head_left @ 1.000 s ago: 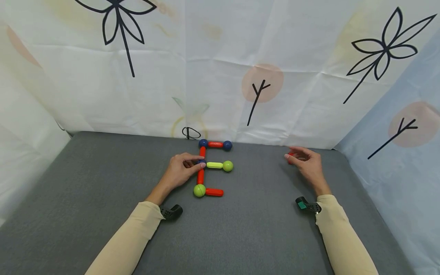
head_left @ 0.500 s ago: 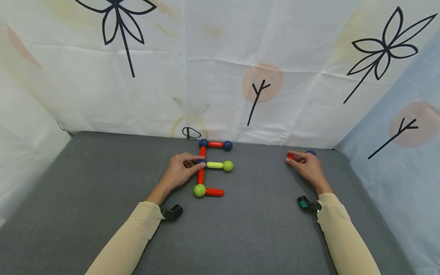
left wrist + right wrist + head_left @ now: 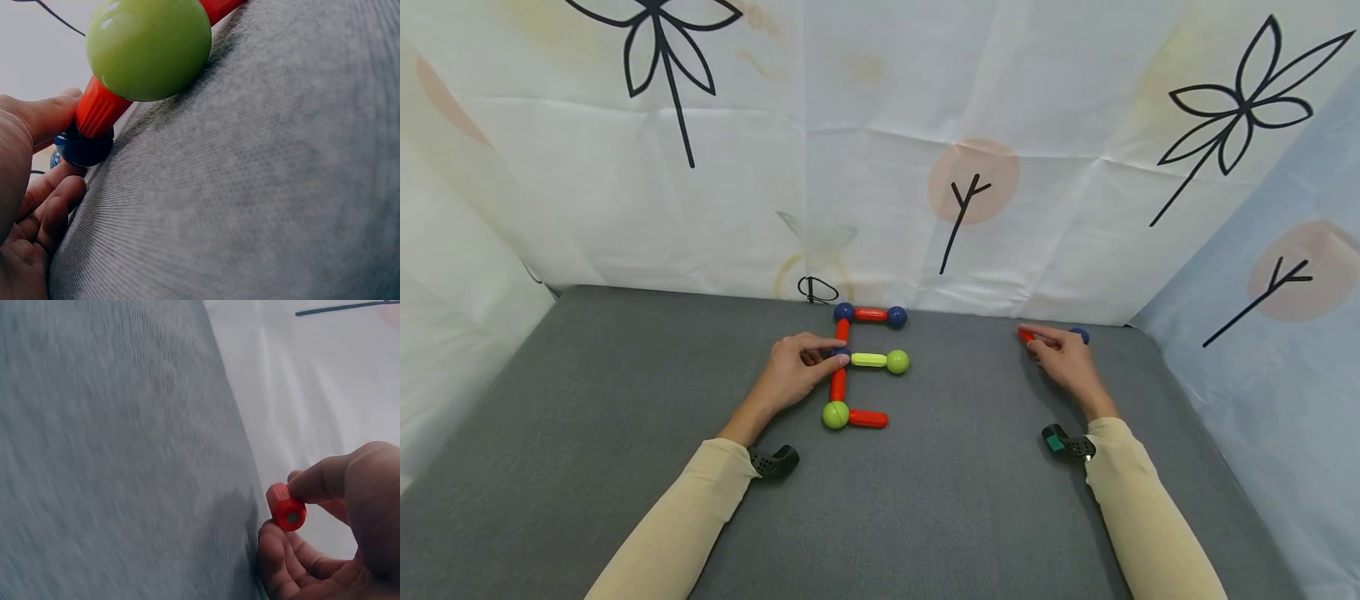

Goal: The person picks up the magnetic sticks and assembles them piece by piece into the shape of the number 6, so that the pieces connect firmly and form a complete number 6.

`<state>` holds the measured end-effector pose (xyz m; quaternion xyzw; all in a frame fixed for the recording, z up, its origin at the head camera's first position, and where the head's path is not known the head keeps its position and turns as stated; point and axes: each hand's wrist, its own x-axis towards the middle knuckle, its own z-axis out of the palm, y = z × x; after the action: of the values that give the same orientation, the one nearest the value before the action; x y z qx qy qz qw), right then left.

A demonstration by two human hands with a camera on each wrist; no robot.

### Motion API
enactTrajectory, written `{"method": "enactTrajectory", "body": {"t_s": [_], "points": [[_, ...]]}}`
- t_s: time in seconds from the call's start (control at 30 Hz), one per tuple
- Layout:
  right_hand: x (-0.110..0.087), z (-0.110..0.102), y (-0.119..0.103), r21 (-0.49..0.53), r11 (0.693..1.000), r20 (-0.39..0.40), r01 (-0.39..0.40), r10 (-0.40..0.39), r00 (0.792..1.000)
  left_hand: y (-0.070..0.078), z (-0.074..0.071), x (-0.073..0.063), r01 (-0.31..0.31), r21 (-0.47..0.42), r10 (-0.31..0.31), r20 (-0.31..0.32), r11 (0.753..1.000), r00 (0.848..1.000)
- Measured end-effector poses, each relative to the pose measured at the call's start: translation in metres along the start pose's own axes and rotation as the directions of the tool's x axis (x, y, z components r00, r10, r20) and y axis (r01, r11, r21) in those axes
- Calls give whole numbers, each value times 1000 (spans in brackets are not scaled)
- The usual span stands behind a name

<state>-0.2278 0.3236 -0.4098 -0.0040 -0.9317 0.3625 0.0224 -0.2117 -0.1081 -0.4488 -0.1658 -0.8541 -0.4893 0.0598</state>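
My left hand (image 3: 796, 368) pinches the middle blue ball (image 3: 86, 148) of an E-shaped build of sticks and balls lying flat. Its spine has red sticks (image 3: 838, 386), with a blue ball (image 3: 844, 312) at the top corner and a green ball (image 3: 836, 415) at the bottom. The top red stick (image 3: 871, 315) ends in a blue ball (image 3: 897, 317), the middle yellow-green stick (image 3: 868, 360) in a green ball (image 3: 897, 362). The bottom red stick (image 3: 868, 419) has a bare right end. At the far right, my right hand (image 3: 1070, 364) holds a loose red stick (image 3: 287, 507) between thumb and fingers.
A loose blue ball (image 3: 1082, 335) sits just behind my right hand, near the back edge of the grey tabletop (image 3: 962, 500). White printed cloth (image 3: 880, 225) rises along the table's back, and more hangs at both sides.
My right hand has shifted slightly and turned the red stick, which now points out to the left. The loose blue ball behind that hand has come into view. My left hand stays put.
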Motion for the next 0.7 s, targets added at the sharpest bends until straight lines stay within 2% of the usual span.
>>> {"method": "enactTrajectory", "body": {"t_s": [0.07, 0.23, 0.47, 0.7], "points": [[-2, 2, -3, 102, 995, 29, 8, -11, 1000, 0, 0, 0, 0, -4, 0, -3, 1000, 1000], [-4, 7, -14, 296, 954, 89, 36, -65, 994, -1, 1, 0, -5, -3, 5, -11, 1000, 1000], [-4, 16, -26, 410, 911, 165, 47, -125, 978, -1, 1, -1, -2, 7, 2, -13, 1000, 1000], [-6, 29, -36, 495, 863, 196, 98, -220, 956, 0, 2, -1, -5, 6, 5, -12, 1000, 1000]]}}
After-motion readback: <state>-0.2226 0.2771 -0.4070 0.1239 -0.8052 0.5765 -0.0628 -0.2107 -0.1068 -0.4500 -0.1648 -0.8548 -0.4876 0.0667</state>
